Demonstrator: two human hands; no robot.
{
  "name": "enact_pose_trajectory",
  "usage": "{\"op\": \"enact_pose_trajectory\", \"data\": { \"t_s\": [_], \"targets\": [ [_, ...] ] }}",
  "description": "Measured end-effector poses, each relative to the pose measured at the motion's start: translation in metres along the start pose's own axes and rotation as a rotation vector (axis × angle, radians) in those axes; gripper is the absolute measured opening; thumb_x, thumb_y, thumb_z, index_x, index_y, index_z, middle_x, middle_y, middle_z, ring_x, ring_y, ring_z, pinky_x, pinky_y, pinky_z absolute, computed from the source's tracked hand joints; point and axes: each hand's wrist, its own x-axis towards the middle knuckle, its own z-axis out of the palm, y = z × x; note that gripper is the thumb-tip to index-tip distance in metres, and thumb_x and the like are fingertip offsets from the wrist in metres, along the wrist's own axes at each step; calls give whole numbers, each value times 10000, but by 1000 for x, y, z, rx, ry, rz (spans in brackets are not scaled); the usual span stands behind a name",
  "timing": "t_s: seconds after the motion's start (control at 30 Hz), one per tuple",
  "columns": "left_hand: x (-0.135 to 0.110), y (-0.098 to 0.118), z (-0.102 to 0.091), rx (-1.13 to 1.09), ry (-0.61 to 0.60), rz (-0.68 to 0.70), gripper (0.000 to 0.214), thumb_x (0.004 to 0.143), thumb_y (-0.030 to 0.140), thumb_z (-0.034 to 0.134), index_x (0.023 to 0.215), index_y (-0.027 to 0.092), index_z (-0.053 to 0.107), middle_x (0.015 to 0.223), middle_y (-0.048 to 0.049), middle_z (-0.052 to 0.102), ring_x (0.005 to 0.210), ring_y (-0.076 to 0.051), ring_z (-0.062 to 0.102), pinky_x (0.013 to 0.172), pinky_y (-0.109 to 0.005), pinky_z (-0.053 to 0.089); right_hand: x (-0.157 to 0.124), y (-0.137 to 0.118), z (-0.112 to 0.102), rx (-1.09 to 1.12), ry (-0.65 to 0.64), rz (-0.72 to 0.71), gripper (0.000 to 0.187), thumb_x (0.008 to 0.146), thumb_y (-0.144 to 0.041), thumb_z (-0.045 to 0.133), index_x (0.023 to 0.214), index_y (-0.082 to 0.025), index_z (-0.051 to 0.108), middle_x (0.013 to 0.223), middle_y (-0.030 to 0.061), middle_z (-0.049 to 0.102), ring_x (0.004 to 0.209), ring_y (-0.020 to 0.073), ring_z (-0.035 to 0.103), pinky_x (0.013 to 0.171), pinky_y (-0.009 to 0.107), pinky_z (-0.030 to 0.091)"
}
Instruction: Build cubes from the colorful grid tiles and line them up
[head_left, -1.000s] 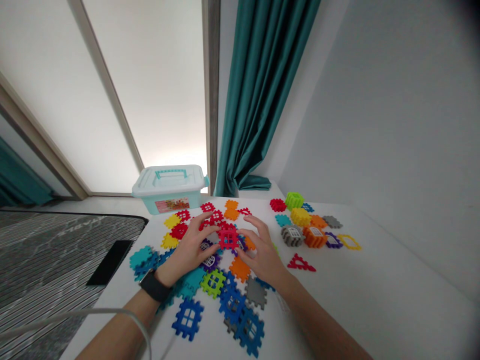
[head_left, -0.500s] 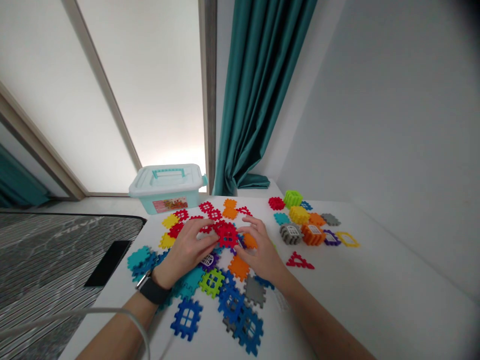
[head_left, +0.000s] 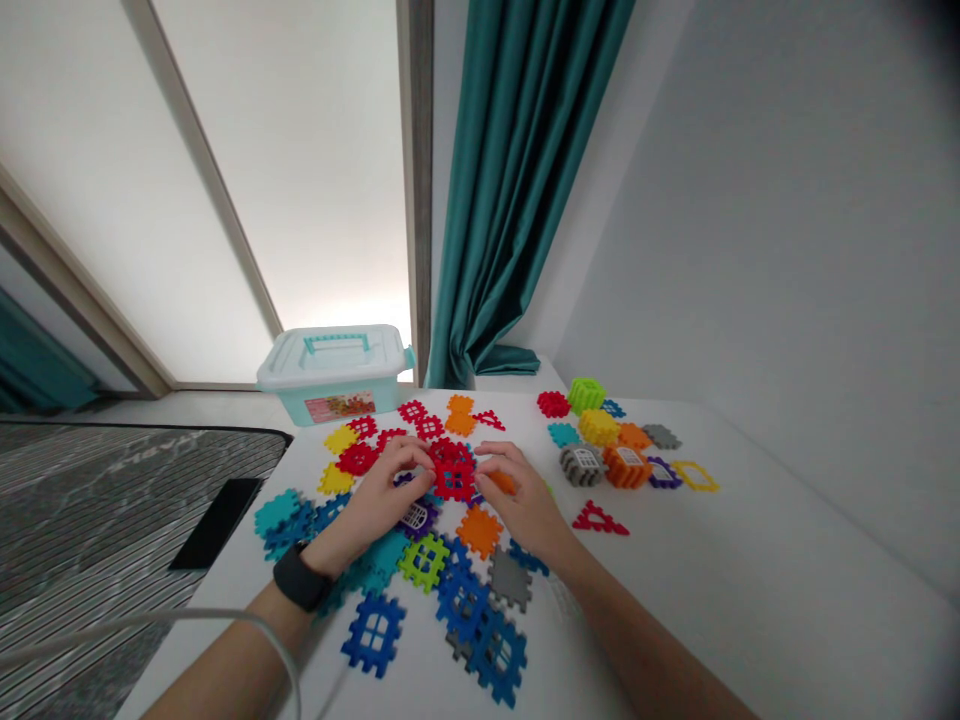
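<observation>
My left hand (head_left: 386, 490) presses its fingertips against the side of a red plastic waffle block (head_left: 454, 472), which sits at the middle of the scattered pieces. My right hand (head_left: 521, 495) curls over an orange waffle block (head_left: 500, 483), mostly hidden by its fingers. A purple block with a white window (head_left: 416, 518) lies just under my left fingers. Blue, teal, green and grey waffle blocks (head_left: 424, 562) spread toward me below both hands.
A white table (head_left: 712, 570) carries a second group at right, with assembled blocks (head_left: 604, 440) and a red triangle (head_left: 600, 520). A lidded mint plastic box (head_left: 334, 365) stands at the back. Left of the table is a striped grey surface (head_left: 112, 510) with a black phone (head_left: 216, 522).
Both hands have drawn closer around the red block. My right fingers have closed over the orange block, and my left fingers now lie against the red block's side.
</observation>
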Motion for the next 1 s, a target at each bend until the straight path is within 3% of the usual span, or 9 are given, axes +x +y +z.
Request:
{"op": "enact_pose_trajectory", "data": {
  "t_s": [0.23,0.63,0.8,1.0],
  "targets": [
    [-3,14,-2,-80,-37,-147,182,909,313,562,764,203,574,1022,-46,642,992,-203,614,899,-328,524,-2,-3,2,48,-42,35,142,914,-324,590,836,-242,674,1176,64,643,1140,229,614,1019,413,475],
    [-4,14,0,-98,-46,-170,169,878,293,565,726,219,558,938,-27,627,979,-213,606,927,-346,500,-1,-1,4,86,-54,91,179,916,-328,572,786,-233,649,1157,55,645,1108,217,624,1009,395,465],
    [-4,8,0,-81,-40,-118,160,886,271,563,736,219,552,1021,-37,631,1000,-212,604,942,-348,492,-1,-2,3,71,-61,76,147,909,-311,578,806,-235,648,1144,56,645,1118,223,613,1025,406,455],
    [-3,6,1,68,-65,-2,121,902,233,555,785,213,581,1044,-53,565,1087,-228,556,1027,-398,429,-1,0,1,35,-12,21,109,898,-289,596,960,-248,675,1121,54,641,1113,221,602,1020,415,464]
  ]
}}
